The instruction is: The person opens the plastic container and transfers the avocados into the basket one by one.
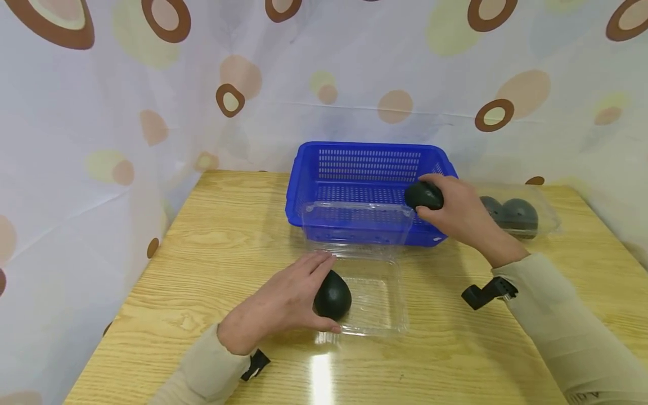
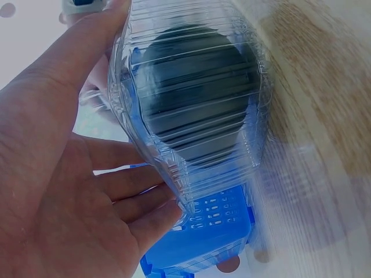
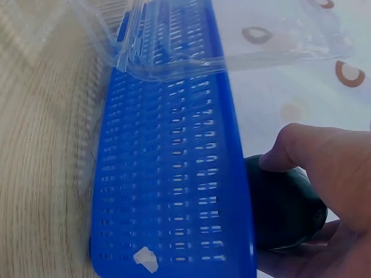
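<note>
My left hand (image 1: 283,298) spans the left end of a hinged clear plastic container (image 1: 399,295), thumb at the front and fingers at the back rim. Inside, against that end, sits a dark green avocado (image 1: 335,298), which the left wrist view shows through the ribbed wall. The container's raised lid (image 1: 356,225) overlaps a blue slotted basket (image 1: 372,147) behind it. Over the basket's right end, my right hand (image 1: 463,211) holds another dark avocado (image 1: 423,195) between thumb and fingers. In the right wrist view this avocado (image 3: 284,208) is partly hidden by the basket wall.
A closed clear container (image 1: 549,216) with dark avocados inside stands right of the basket, partly behind my right wrist. Wooden tabletop (image 1: 212,236) extends around everything. A patterned curtain (image 1: 354,67) hangs behind and along the left side.
</note>
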`<move>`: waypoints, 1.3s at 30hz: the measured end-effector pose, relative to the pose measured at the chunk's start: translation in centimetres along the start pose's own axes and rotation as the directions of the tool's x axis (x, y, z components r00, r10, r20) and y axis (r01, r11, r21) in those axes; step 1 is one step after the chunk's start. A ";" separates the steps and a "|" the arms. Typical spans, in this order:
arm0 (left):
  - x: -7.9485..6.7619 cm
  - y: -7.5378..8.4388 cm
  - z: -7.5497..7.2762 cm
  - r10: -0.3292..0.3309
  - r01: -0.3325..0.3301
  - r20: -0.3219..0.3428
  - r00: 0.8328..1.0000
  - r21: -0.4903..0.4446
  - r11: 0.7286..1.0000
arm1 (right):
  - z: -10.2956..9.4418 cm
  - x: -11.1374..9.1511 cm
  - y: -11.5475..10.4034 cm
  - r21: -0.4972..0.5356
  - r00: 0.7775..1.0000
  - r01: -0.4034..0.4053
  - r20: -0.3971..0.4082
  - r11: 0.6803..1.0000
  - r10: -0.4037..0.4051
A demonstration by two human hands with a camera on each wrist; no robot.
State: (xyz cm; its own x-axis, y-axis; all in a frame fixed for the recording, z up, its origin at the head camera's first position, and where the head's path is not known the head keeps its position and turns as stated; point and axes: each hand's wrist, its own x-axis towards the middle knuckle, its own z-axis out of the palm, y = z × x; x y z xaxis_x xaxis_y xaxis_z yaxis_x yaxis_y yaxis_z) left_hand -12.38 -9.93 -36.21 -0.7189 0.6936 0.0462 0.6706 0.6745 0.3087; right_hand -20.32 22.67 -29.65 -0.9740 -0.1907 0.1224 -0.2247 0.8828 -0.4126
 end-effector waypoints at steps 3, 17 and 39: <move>0.0 0.0 0.0 -0.003 0.003 0.003 1.000 -0.007 1.000 | 0.4 0.6 0.0 -0.007 1.000 -0.010 0.013 1.000 0.010; 0.0 0.0 0.0 -0.019 0.019 0.012 1.000 0.007 1.000 | 2.2 2.6 1.0 -0.012 0.993 -0.069 0.094 0.998 0.070; 0.1 -0.2 0.2 -0.001 0.001 -0.005 1.000 0.032 0.999 | 2.9 5.3 2.3 -0.105 0.939 -0.041 0.336 0.994 0.074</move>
State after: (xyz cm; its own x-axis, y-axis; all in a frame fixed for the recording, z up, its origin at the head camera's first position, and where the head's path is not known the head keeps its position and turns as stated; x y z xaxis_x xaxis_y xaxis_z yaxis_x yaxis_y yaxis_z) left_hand -12.51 -9.93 -36.41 -0.7205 0.6915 0.0508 0.6753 0.6832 0.2779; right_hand -26.13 22.43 -32.58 -0.9409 -0.2581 -0.2194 -0.1805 0.9300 -0.3202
